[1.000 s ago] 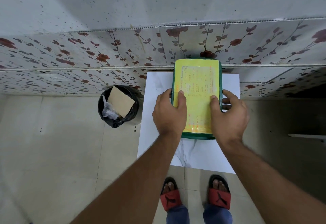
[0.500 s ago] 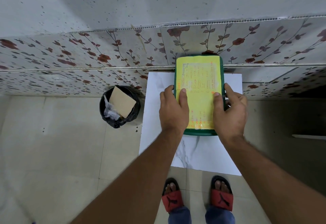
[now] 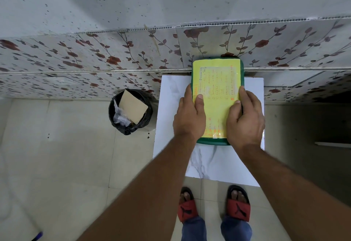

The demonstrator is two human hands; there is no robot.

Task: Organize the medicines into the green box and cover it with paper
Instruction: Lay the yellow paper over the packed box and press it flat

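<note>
The green box (image 3: 212, 141) stands on a white marble-patterned table (image 3: 209, 165), its far end against the wall. A yellow paper (image 3: 216, 81) with handwritten notes lies flat over its top, hiding whatever is inside. My left hand (image 3: 189, 115) grips the box's left side, thumb pressed on the paper. On the right side my right hand (image 3: 245, 119) holds the box the same way, thumb on the paper's right edge. No medicines are visible.
A black bin (image 3: 130, 112) lined with a bag, holding cardboard and plastic, stands on the floor left of the table. A flower-patterned wall panel (image 3: 114, 58) runs behind. My feet in red sandals (image 3: 214, 206) stand at the table's near edge.
The box, held by both hands with the paper on top, has slid away from me toward the wall. Both hands kept their grip on its sides.
</note>
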